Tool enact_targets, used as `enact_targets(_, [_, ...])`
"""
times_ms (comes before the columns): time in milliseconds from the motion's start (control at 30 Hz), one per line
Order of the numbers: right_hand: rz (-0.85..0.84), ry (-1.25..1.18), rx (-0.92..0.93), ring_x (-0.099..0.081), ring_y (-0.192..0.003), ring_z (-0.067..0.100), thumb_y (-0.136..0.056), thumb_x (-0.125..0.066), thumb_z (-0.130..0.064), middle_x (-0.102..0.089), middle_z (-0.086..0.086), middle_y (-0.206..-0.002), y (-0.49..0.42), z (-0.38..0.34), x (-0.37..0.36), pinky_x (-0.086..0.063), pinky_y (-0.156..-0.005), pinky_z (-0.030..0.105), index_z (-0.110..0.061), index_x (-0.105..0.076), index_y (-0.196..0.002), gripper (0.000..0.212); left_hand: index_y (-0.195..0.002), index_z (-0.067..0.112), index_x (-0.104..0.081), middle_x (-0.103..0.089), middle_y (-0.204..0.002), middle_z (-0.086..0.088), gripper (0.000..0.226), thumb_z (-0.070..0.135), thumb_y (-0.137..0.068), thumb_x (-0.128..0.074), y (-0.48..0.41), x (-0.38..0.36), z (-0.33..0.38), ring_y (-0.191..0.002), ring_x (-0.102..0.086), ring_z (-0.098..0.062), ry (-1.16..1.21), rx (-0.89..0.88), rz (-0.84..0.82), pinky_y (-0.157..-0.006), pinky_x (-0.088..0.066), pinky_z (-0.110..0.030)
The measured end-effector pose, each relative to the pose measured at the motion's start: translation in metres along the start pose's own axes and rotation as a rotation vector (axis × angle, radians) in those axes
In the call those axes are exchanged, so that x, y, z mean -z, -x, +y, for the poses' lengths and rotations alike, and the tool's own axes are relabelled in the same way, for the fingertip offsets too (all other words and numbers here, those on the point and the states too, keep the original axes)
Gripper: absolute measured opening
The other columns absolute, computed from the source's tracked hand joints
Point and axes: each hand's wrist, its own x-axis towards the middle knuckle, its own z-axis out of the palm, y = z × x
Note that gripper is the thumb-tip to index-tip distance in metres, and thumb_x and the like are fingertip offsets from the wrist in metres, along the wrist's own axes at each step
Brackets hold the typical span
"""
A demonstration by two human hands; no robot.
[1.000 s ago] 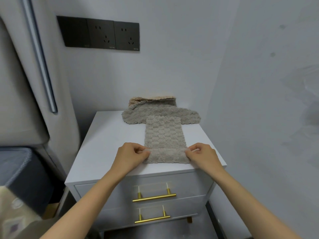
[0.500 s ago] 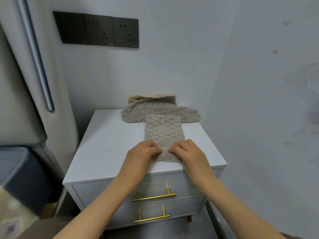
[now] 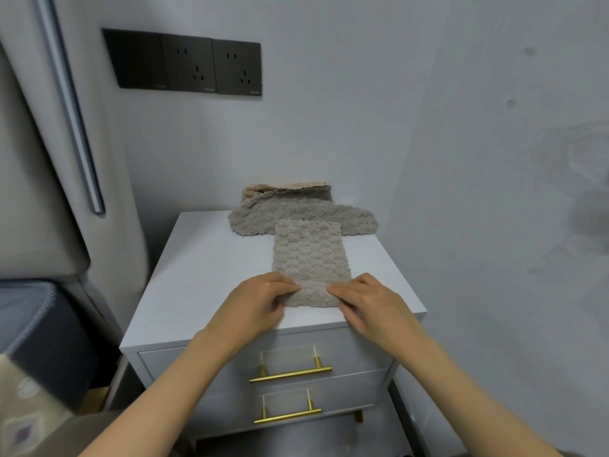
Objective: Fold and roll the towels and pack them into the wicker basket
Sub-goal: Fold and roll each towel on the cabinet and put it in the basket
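A grey textured towel (image 3: 309, 255), folded into a long strip, lies on the white nightstand (image 3: 204, 268), running from the front edge to the back. Its near end is turned up into a small roll. My left hand (image 3: 255, 303) and my right hand (image 3: 369, 300) sit side by side on that near end, fingertips pinching the rolled edge. Another grey towel (image 3: 296, 212) lies crumpled across the back of the nightstand, with a beige towel (image 3: 286, 188) behind it against the wall. No wicker basket is in view.
The nightstand stands in a wall corner, with two drawers and gold handles (image 3: 290, 374). A black socket panel (image 3: 184, 62) is on the wall above. A padded headboard (image 3: 39, 159) and a dark cushion (image 3: 36, 328) are at the left.
My hands moved from the towel's outer corners toward its middle and turned the near end over into a small roll. They have now spread slightly apart along it.
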Motion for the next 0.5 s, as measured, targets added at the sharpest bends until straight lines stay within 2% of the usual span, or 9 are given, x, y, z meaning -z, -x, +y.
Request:
enact_targets(67, [-0.019,0.004,0.004,-0.061,-0.093,0.015,-0.08,-0.072,-0.013,-0.07,-0.012,-0.109,0.0,0.004,-0.001,-0.052,-0.061,0.024,-0.022,-0.068,-0.116,0.037,-0.118,0.023,-0.068,-0.066,-0.118,0.01,0.041,0.006,-0.081,-0.06,0.0,-0.001,0.0,-0.107,-0.06,-0.009,0.013,0.02,0.008,-0.089,-0.041,-0.013])
enact_targets(133, [-0.056,-0.016,-0.027,-0.058,-0.102,0.016,-0.086,-0.063,-0.009,-0.068,-0.007,-0.111,0.0,0.006,-0.003,-0.051,-0.071,0.026,-0.021,-0.063,-0.124,0.04,-0.118,0.021,-0.068,-0.066,-0.118,0.007,0.035,0.008,-0.087,-0.058,-0.001,0.0,0.0,-0.108,-0.06,-0.01,0.056,0.052,0.017,-0.092,-0.041,-0.015])
enact_targets(200, [-0.114,-0.14,-0.143,-0.051,-0.108,0.011,-0.095,-0.05,-0.013,-0.062,-0.004,-0.113,-0.001,0.008,-0.002,-0.044,-0.081,0.021,-0.022,-0.055,-0.131,0.037,-0.12,0.021,-0.066,-0.066,-0.119,0.004,0.032,0.01,-0.093,-0.053,-0.003,0.002,0.0,-0.11,-0.059,-0.012,0.13,0.124,-0.001,-0.094,-0.041,-0.017])
enact_targets(233, [-0.132,-0.216,-0.203,-0.049,-0.104,0.008,-0.098,-0.046,-0.017,-0.06,-0.005,-0.109,-0.002,0.009,-0.001,-0.04,-0.08,0.018,-0.023,-0.053,-0.131,0.034,-0.122,0.021,-0.065,-0.066,-0.119,0.003,0.032,0.011,-0.094,-0.052,-0.004,0.003,-0.001,-0.109,-0.059,-0.012,0.171,0.173,-0.012,-0.093,-0.041,-0.017])
enact_targets(300, [-0.129,-0.359,-0.304,-0.048,-0.089,0.004,-0.1,-0.044,-0.023,-0.057,-0.006,-0.101,-0.004,0.009,0.001,-0.036,-0.071,0.014,-0.024,-0.054,-0.122,0.024,-0.122,0.023,-0.064,-0.067,-0.115,0.004,0.031,0.012,-0.096,-0.05,-0.007,0.004,-0.002,-0.101,-0.059,-0.009,0.246,0.262,-0.01,-0.085,-0.041,-0.011])
enact_targets(367, [-0.092,-0.498,-0.406,-0.05,-0.079,0.005,-0.099,-0.047,-0.026,-0.059,-0.003,-0.091,-0.008,0.008,0.005,-0.037,-0.067,0.018,-0.023,-0.054,-0.111,0.014,-0.119,0.023,-0.067,-0.068,-0.107,0.01,0.028,0.017,-0.096,-0.051,-0.009,0.004,-0.003,-0.092,-0.057,-0.003,0.278,0.324,-0.001,-0.076,-0.038,-0.007])
enact_targets(433, [-0.096,-0.589,-0.509,-0.052,-0.074,0.008,-0.097,-0.051,-0.029,-0.062,-0.004,-0.079,-0.011,0.009,0.007,-0.039,-0.067,0.025,-0.022,-0.054,-0.102,0.009,-0.11,0.022,-0.071,-0.068,-0.094,0.011,0.023,0.022,-0.095,-0.053,-0.011,0.005,-0.005,-0.085,-0.058,-0.004,0.321,0.391,0.009,-0.072,-0.04,-0.012])
enact_targets(500, [-0.113,-0.607,-0.594,-0.057,-0.076,0.011,-0.094,-0.055,-0.033,-0.064,-0.009,-0.074,-0.014,0.011,0.008,-0.041,-0.071,0.028,-0.024,-0.055,-0.097,0.009,-0.097,0.02,-0.074,-0.07,-0.084,0.007,0.016,0.024,-0.093,-0.058,-0.012,0.006,-0.007,-0.079,-0.061,-0.008,0.376,0.465,0.018,-0.071,-0.041,-0.019])
